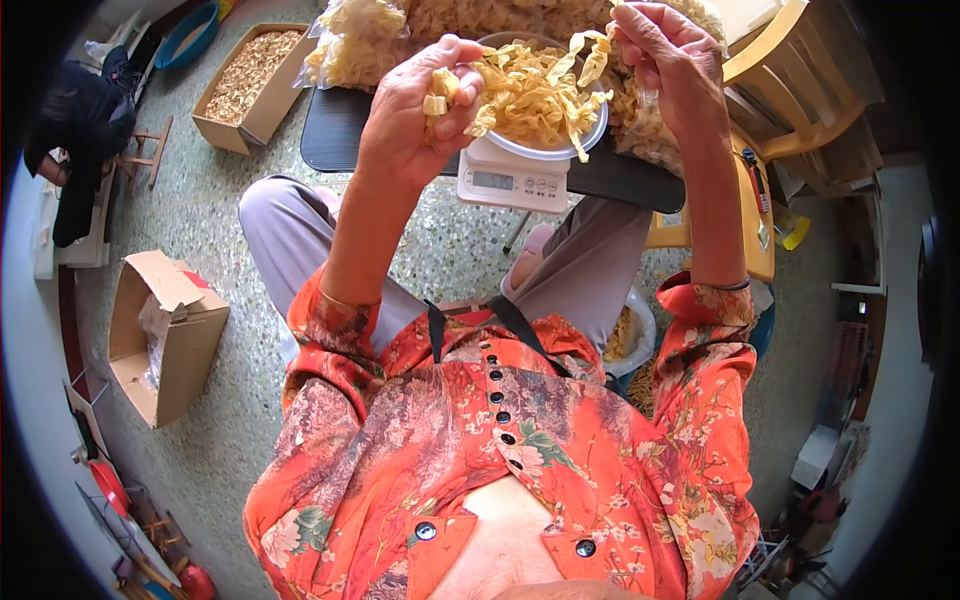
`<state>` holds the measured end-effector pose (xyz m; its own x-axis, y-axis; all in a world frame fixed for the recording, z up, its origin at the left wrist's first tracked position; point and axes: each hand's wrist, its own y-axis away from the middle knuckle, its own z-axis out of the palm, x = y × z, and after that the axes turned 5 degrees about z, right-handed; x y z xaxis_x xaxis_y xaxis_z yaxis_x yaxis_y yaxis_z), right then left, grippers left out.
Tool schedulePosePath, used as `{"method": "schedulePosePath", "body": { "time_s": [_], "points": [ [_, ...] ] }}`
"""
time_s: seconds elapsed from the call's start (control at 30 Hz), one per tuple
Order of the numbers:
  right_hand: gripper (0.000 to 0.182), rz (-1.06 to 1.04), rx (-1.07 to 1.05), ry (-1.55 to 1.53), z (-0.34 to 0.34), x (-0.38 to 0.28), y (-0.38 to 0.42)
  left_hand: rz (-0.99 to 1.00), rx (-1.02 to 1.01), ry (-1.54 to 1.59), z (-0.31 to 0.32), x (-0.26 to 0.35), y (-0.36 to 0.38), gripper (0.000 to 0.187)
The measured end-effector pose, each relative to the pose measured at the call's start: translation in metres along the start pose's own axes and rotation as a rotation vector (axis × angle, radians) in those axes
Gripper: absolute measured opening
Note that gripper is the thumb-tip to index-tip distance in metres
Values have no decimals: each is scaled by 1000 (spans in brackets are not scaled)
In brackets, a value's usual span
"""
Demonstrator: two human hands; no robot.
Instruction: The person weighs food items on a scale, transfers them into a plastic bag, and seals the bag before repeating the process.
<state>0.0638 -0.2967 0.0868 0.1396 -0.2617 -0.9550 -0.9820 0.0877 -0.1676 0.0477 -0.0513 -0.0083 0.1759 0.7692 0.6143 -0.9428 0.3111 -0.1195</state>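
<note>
Yellow dried strips [535, 98] fill a clear round bowl [592, 143], which stands on a white digital scale [513, 178]. My left hand [418, 108], at the bowl's left side, is curled round a few pale yellow dried pieces [438, 97]. Above the bowl's right side, my right hand [672, 58] pinches a dried strip [594, 57] that hangs over the bowl. The scale rests at the edge of a dark ridged table [335, 130]. Behind the bowl lie clear bags of the same dried strips [440, 22].
A carton of brown pieces [256, 78] and an opened cardboard box [180, 335] stand on the floor at left. Another person [85, 120] is at the far left. A yellow wooden chair [800, 60] stands at right, and a lined bucket [640, 325] sits beside my leg.
</note>
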Motion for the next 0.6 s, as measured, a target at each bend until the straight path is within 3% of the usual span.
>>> {"method": "schedulePosePath", "body": {
  "time_s": [0.17,0.3,0.33,0.37,0.43,0.47,0.6],
  "points": [
    [17,-5,-38,-34,9,-14,5,34,37,-85,14,-2,4,31],
    [14,-31,-85,-45,25,-16,6,76,-79,-138,21,-4,2,37],
    [14,-28,-76,38,26,-17,7,43,-12,-246,25,-5,4,55],
    [13,-9,-60,72,34,-24,14,74,7,-318,29,-5,6,43],
    [15,-68,-122,60,38,-13,5,33,28,-373,19,-9,1,41],
    [15,-61,-122,58,41,-13,3,28,-76,-234,17,-8,0,50],
    [13,-174,-228,49,52,-7,3,108,-34,-314,23,-14,-3,48]
  ]
}}
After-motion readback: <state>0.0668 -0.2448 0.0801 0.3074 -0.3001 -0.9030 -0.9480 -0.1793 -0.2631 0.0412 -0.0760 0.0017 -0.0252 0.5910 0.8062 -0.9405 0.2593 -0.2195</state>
